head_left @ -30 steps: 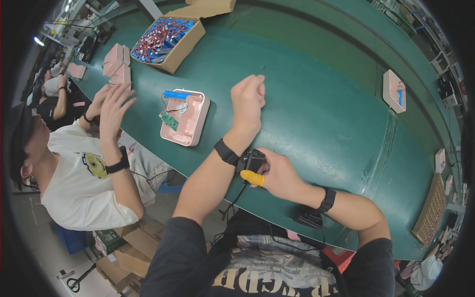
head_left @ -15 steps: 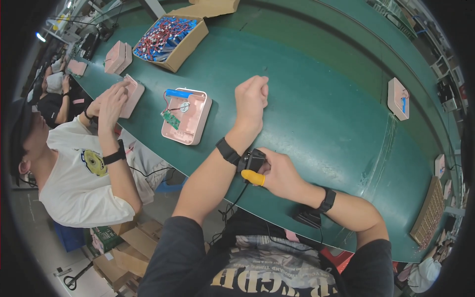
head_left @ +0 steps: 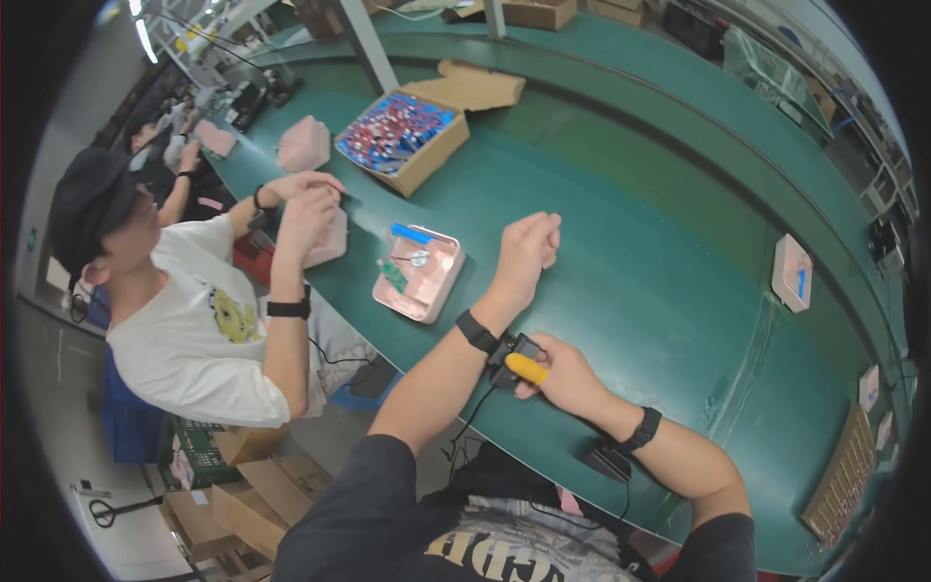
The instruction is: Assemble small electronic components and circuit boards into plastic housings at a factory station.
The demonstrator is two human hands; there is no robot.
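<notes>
My left hand [head_left: 530,254] is curled into a loose fist above the green table, with nothing seen in it. Around that wrist runs a black strap [head_left: 478,332] carrying a small black box-shaped device [head_left: 514,357] with a cable. The fingers of my right hand [head_left: 567,376] grip this device, and one digit wears a yellow finger cot [head_left: 527,368]. My right wrist has its own black strap [head_left: 644,428] and a dark device [head_left: 608,460] beneath. Left of my left hand sits an open pink plastic housing [head_left: 441,286] containing a blue battery [head_left: 412,234] and a green circuit board [head_left: 393,275].
A cardboard box [head_left: 427,165] full of blue batteries with wires stands at the back left. To my left, a co-worker [head_left: 208,320] handles a pink housing [head_left: 330,241]. Another pink housing [head_left: 790,276] lies far right on the green table [head_left: 659,272], near a partitioned tray [head_left: 839,475].
The whole view has shifted, so the table's things appear farther right and lower. My right hand still grips the wrist device; the yellow-capped digit has moved up over it. My left fist stays curled.
</notes>
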